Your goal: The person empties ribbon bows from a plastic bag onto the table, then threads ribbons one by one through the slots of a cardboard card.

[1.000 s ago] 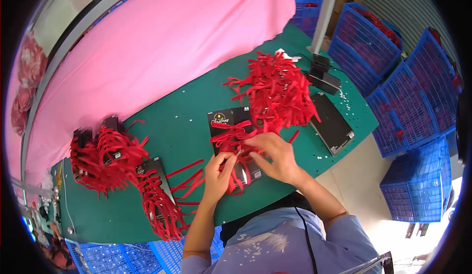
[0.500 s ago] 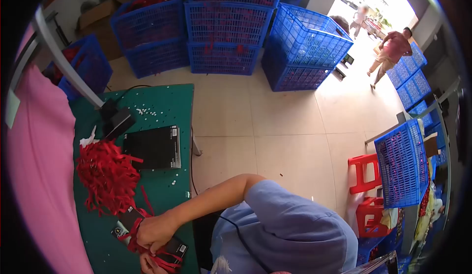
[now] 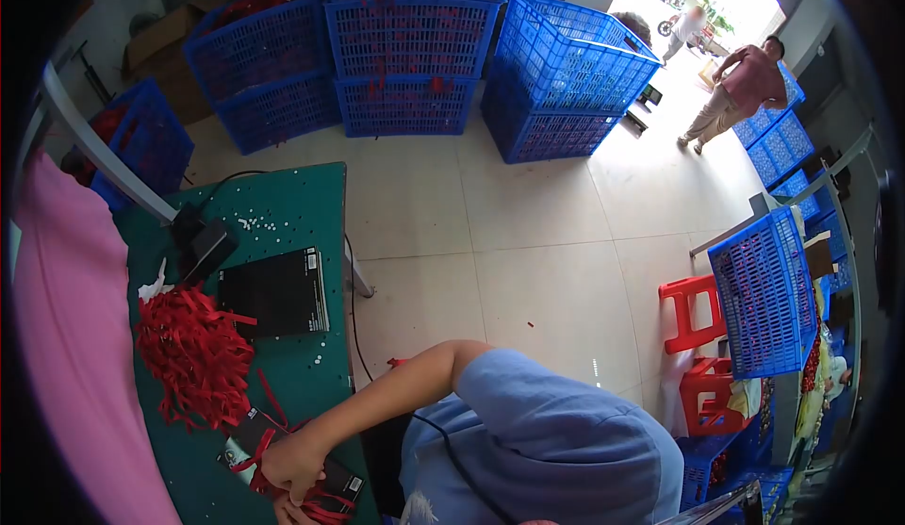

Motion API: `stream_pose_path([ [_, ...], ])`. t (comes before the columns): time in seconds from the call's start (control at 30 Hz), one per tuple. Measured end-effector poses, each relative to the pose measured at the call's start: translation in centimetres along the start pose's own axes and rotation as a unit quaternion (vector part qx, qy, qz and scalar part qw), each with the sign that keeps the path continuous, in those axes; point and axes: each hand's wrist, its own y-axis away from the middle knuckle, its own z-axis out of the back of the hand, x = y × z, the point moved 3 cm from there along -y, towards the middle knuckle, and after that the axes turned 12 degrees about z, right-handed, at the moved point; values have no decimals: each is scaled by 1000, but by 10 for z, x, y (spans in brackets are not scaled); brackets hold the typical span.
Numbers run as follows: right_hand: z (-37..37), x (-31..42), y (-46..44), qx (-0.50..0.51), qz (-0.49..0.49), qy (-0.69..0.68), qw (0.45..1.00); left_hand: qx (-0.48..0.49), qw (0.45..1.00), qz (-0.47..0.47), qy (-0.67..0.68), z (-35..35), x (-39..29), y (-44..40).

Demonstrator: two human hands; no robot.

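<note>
Low in the view, my right hand [image 3: 294, 461] bends over a black printed card [image 3: 247, 428] with red ribbons [image 3: 325, 509] around it. Its fingers are pressed together on something I cannot make out. Just below, my left hand [image 3: 292, 512] is partly cut off by the bottom edge, its fingers close to the right ones and the ribbons; what it holds is hidden. A tangled pile of red ribbon [image 3: 193, 355] lies beyond the card on the green table [image 3: 311, 195]. Farther along is a stack of black cards [image 3: 271, 294].
A black device [image 3: 209, 250] stands by a metal post [image 3: 104, 153]. Blue crates [image 3: 405, 44] are stacked beyond the table. Red stools [image 3: 690, 313] and another blue crate [image 3: 764, 294] stand at the right. A person [image 3: 745, 87] is near the bright doorway. Pink cloth [image 3: 80, 336] hangs at left.
The view has swung right, away from the ribbon bundles at the table's other end, toward the floor and doorway. Both hands remain at the card. The person near the doorway has shifted slightly.
</note>
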Motion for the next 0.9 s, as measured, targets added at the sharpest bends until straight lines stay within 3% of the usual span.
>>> stream_pose_path([
  [0.3, 2, 7, 6, -56, 12, -115, 992, -41, 998, -6, 54, -2, 27, -2],
  [0.33, 2, 8, 6, -60, 18, -124, 990, -28, 976, -214, 25, 1, 39, -16],
  [0.37, 2, 9, 7, -64, 23, -132, 989, -14, 910, -413, -5, 7, 70, -41],
  [0.43, 1, 10, 7, -70, 34, -146, 986, -4, 806, -591, -39, 11, 95, -49],
  [0.57, -4, 8, 4, -83, 36, -164, 982, -7, 827, -562, -9, 14, 97, -49],
  [0.63, -2, 12, 8, -107, 29, -151, 982, 15, 891, -437, 119, 2, 71, -45],
  [0.67, 2, 19, 12, -121, 31, -137, 983, 28, 924, -311, 223, -7, 55, -37],
  [0.77, 11, 33, 20, -178, 127, -95, 971, -59, 914, 23, 402, -1, 23, -15],
  [0.8, -1, 11, 15, -181, 115, -37, 976, -96, 921, -26, 376, 4, 3, -8],
  [0.83, 9, 24, 22, -203, 124, 52, 970, -112, 905, -20, 410, 9, 10, -12],
  [0.9, 15, 21, 24, -225, 115, 84, 964, -164, 901, -18, 402, 17, 0, -16],
])
